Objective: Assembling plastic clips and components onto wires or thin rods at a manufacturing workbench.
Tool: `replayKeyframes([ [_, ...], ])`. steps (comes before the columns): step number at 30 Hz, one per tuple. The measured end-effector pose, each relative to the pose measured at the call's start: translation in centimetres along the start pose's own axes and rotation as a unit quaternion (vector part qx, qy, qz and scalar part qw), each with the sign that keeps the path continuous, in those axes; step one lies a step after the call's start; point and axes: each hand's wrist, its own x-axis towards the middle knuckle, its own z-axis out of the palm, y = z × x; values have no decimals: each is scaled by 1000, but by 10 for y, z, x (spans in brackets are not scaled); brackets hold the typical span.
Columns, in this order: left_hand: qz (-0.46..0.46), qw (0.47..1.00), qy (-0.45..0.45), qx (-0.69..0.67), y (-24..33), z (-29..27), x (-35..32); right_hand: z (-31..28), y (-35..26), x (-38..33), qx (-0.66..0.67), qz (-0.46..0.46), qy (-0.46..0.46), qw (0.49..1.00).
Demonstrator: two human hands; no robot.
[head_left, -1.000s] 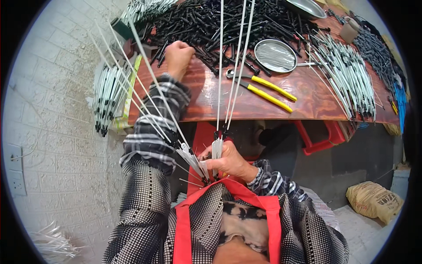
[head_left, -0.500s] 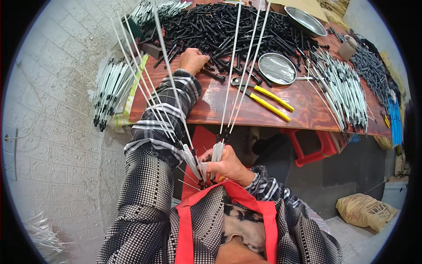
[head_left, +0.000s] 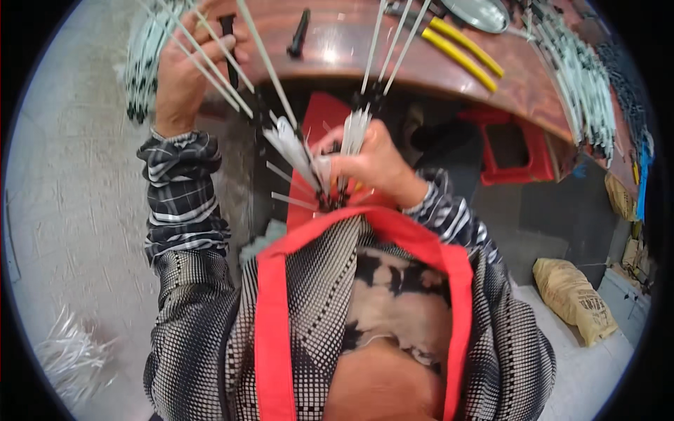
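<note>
My left hand (head_left: 184,77) is raised at the table's left edge. Its fingers pinch a black plastic rod-like part (head_left: 227,43) with a wider head. Low in front of my chest, my right hand (head_left: 379,158) is closed around a frame of white rods (head_left: 357,133) with black joints, much like umbrella ribs. Long thin white rods spread upward from it past the table edge, some crossing in front of my left hand. The frame's lower hub, where the rods meet, is partly hidden by my fingers and the red apron strap.
On the wooden table (head_left: 337,49) lie another black part (head_left: 300,34), yellow-handled pliers (head_left: 463,52) and a metal dish (head_left: 481,12). Bundles of white rods (head_left: 577,77) hang at the right edge, more (head_left: 144,63) at the left. Below are a red stool (head_left: 516,151) and a sack (head_left: 574,298).
My left hand has come back from the pile of black parts toward the left, now with one part in its fingers. The view has tilted down; my right hand keeps its hold.
</note>
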Motion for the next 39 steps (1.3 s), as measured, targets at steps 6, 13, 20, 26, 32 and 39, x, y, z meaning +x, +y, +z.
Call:
replayKeyframes([
  [6,-187,959,14,-212,-117,22,-104,3,0,-1,64,72,-33,995],
  [13,-150,898,-109,-400,-153,64,-115,9,4,-3,64,-5,-25,998],
  [20,-90,905,-138,-391,-137,71,-108,12,-12,-15,0,65,-6,998],
  [26,-91,919,-135,-359,-148,70,-104,8,5,-12,-39,-33,-3,999],
  [32,-39,903,-161,-396,-137,82,-102,6,-2,-15,-69,-18,12,997],
  [39,-108,850,-143,-495,-131,90,-111,10,-1,-17,-80,-87,7,993],
])
